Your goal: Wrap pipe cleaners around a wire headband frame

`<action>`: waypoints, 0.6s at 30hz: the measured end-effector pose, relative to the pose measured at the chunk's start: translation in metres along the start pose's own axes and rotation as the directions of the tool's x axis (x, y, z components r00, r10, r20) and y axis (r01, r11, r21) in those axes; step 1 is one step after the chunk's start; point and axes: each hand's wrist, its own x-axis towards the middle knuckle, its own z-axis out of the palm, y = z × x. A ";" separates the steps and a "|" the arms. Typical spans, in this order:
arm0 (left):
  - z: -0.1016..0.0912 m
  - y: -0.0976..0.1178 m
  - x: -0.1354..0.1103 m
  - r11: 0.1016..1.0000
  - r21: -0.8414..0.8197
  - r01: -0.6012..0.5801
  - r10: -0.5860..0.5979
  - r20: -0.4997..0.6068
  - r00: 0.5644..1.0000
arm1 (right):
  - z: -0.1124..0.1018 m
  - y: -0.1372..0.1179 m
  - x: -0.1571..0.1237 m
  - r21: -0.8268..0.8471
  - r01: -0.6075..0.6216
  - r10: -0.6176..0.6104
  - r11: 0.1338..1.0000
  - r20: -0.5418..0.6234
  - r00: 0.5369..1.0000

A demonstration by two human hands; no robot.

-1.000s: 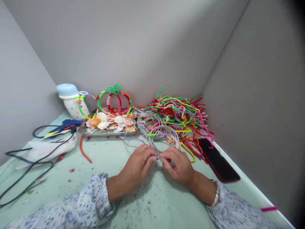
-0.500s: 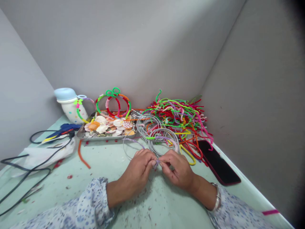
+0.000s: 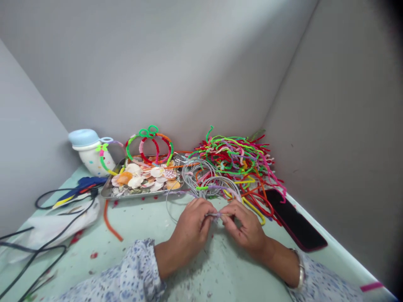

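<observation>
Thumb and fingers of my left hand (image 3: 195, 223) pinch a thin grey wire, around which a purple pipe cleaner (image 3: 217, 214) is wound. Close by on the right, my right hand (image 3: 244, 228) is closed in a pinch on the same wrapped spot. A loop of the wire (image 3: 167, 207) bulges out behind my left hand, partly hidden by it. Just beyond my fingers lie coils of grey wire (image 3: 185, 176), with a purple and green pipe-cleaner stretch (image 3: 202, 188) on one of them.
A metal tray (image 3: 147, 195) of seashells (image 3: 135, 181) stands behind, with pipe-cleaner headbands (image 3: 172, 149) over it. A bottle (image 3: 94, 159), blue-handled pliers (image 3: 85, 183) and black cable (image 3: 40, 225) are left. A pipe-cleaner heap (image 3: 233, 155) and phone (image 3: 296, 222) are right.
The view has tilted and shifted slightly. My fingers have moved a little apart, so more of the wire and purple winding shows between them. Both hands keep their pinch.
</observation>
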 end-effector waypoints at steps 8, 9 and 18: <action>0.004 -0.009 -0.004 0.999 -0.045 -0.004 0.001 -0.058 0.998 | 0.002 -0.001 0.001 0.025 -0.001 0.001 1.000 0.018 1.000; 0.004 -0.010 -0.005 0.999 -0.041 -0.010 0.008 -0.061 0.998 | 0.003 0.000 0.000 0.029 -0.005 0.005 1.000 0.019 1.000; -0.001 -0.010 -0.012 0.999 0.038 -0.026 0.036 -0.286 0.958 | 0.003 0.001 -0.001 0.042 -0.050 0.051 0.998 -0.027 0.998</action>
